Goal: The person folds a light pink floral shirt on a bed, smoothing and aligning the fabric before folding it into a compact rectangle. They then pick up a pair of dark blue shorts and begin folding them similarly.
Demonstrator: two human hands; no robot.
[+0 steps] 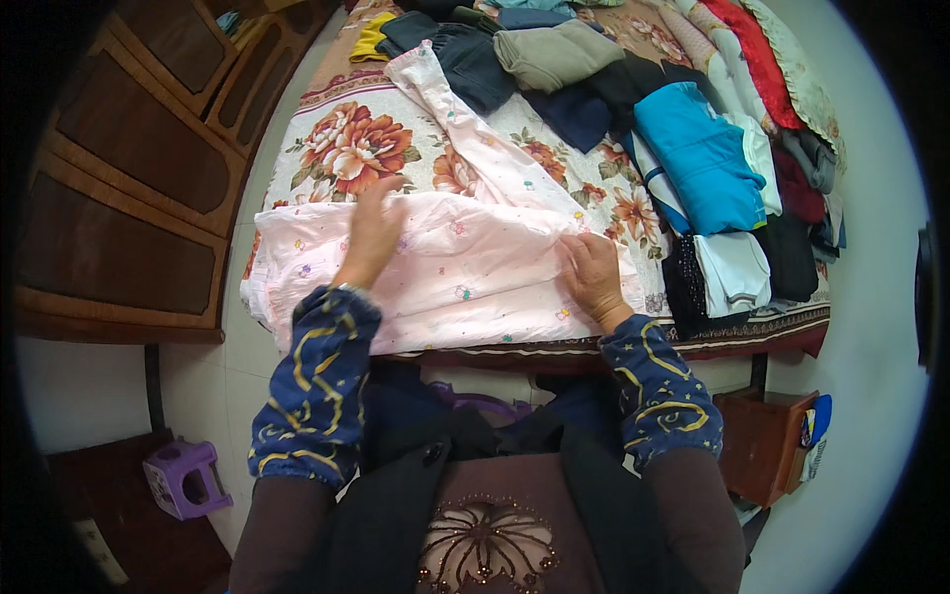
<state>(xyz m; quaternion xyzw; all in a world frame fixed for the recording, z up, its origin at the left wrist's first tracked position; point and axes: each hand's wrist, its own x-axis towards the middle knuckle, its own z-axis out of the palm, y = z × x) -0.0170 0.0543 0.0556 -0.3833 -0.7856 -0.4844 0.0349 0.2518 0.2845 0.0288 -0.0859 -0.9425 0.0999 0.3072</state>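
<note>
A light pink pyjama garment (435,259) with small coloured prints lies spread along the near edge of the bed. One long narrow part of it stretches away toward the far left, over the flowered sheet. My left hand (374,238) is over the garment's left half, with its fingers stretched out and nothing held in them. Toward the garment's right end, my right hand (594,279) has its fingers bent down and closed on the cloth.
The bed's flowered sheet (361,144) shows beyond the garment. Folded dark trousers (460,64), beige trousers (556,54), a blue garment (701,158) and a white one (732,269) lie behind and right. Wooden cabinets (129,168) stand left, above a purple stool (183,479).
</note>
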